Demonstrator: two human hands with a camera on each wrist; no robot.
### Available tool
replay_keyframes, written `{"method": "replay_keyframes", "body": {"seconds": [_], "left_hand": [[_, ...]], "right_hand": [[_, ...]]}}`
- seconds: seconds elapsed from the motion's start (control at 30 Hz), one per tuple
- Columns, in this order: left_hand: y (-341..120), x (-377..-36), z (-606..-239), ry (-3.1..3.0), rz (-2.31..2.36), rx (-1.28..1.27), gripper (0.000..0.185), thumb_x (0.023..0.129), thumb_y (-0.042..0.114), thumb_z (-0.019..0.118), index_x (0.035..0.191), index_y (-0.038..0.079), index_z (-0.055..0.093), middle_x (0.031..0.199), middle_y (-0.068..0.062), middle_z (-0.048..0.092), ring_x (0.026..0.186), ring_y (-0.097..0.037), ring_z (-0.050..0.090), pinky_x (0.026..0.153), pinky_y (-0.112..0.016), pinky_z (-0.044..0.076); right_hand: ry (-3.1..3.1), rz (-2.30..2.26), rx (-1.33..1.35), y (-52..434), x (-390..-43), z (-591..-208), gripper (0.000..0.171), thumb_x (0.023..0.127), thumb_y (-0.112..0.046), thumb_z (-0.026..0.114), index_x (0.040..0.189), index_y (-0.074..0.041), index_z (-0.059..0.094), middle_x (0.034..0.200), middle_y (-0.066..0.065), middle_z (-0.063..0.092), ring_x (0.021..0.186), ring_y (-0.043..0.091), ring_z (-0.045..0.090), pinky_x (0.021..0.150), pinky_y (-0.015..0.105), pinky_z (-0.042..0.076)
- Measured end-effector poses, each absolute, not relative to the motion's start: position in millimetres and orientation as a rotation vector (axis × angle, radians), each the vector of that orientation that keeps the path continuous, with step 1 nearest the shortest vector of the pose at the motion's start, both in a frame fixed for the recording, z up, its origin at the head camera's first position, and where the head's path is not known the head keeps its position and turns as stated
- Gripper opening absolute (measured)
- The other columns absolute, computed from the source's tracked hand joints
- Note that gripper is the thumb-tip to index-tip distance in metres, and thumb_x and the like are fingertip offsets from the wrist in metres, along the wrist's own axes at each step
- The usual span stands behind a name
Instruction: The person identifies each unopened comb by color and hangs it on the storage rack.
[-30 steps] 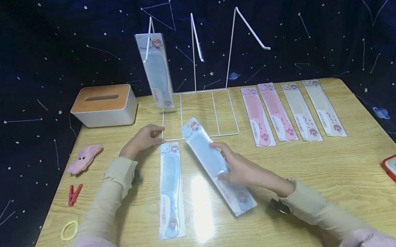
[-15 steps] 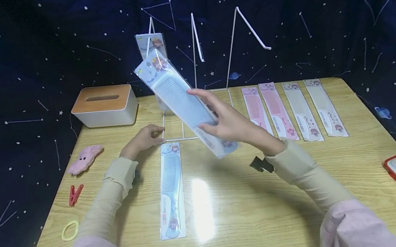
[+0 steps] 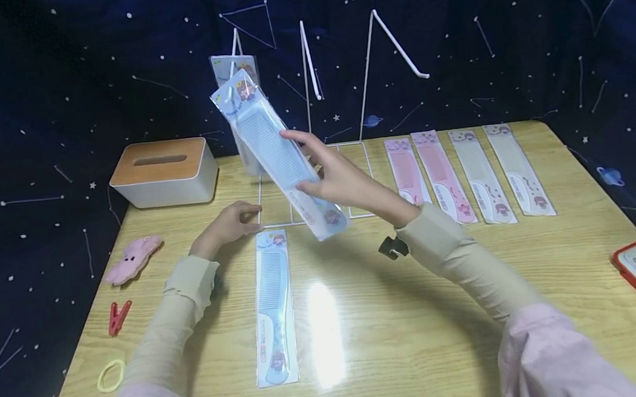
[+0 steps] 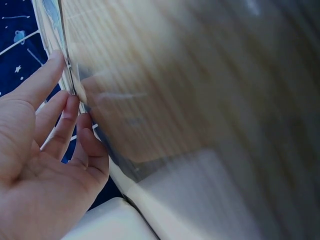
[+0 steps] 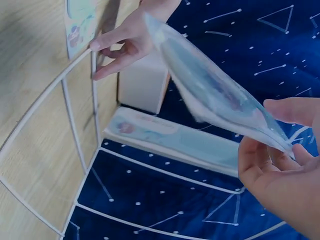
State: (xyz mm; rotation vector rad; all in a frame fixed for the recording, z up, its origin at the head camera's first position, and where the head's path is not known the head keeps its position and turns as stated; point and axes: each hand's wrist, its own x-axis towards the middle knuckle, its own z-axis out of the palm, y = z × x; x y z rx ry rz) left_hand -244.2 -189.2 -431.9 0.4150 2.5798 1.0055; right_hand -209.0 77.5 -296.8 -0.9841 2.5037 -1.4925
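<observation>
Above the desk (image 3: 472,273), right hand (image 3: 345,183) pinches a packaged blue comb (image 3: 277,155) mid-pack w/ thumb & fingers, tilted, its top hole near the wire rack's (image 3: 314,154) left hook so it can hang. Left hand (image 3: 229,225) lies w/ fingers relaxed against the rack's base corner, prob. steadying it; another blue comb (image 3: 273,306) lies flat just below.

From my head camera I look forward and down over the table (image 3: 473,286), while my left wrist view sits close to its surface and my right wrist view faces 12 o'clock, both sharing the white wire rack (image 3: 315,161) base.
</observation>
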Motion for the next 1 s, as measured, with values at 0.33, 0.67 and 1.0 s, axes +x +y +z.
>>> {"method": "replay_keyframes", "body": {"seconds": [0.33,0.67,1.0], "left_hand": [[-192.7,-243.6,-431.4,2.567,1.013,0.394,0.056,0.088,0.017,0.067,0.137,-0.001,0.047,0.142,-0.024,0.040,0.132,-0.041,0.036,0.111,-0.053,0.029],[-192.3,-245.6,-433.2,2.578,1.006,0.395,0.056,0.088,0.018,0.068,0.136,-0.002,0.047,0.142,-0.025,0.040,0.133,-0.041,0.034,0.112,-0.053,0.027],[-191.0,-242.3,-431.7,2.549,1.051,0.402,0.056,0.087,0.016,0.068,0.136,-0.002,0.047,0.141,-0.024,0.042,0.127,-0.042,0.040,0.109,-0.053,0.033]], "right_hand": [[2.389,-1.586,-0.920,50.3,-243.7,-311.2,0.080,0.085,0.003,0.064,0.150,-0.016,0.022,0.126,0.019,0.051,0.108,0.029,0.057,0.084,0.036,0.054],[2.420,-1.583,-0.798,33.7,-262.0,-316.3,0.078,0.085,0.002,0.065,0.149,-0.020,0.026,0.133,0.018,0.041,0.110,0.029,0.056,0.089,0.038,0.052],[2.430,-1.593,-0.756,30.9,-279.3,-320.7,0.078,0.084,0.000,0.065,0.149,-0.020,0.028,0.131,0.019,0.042,0.119,0.031,0.049,0.099,0.037,0.046]]}}
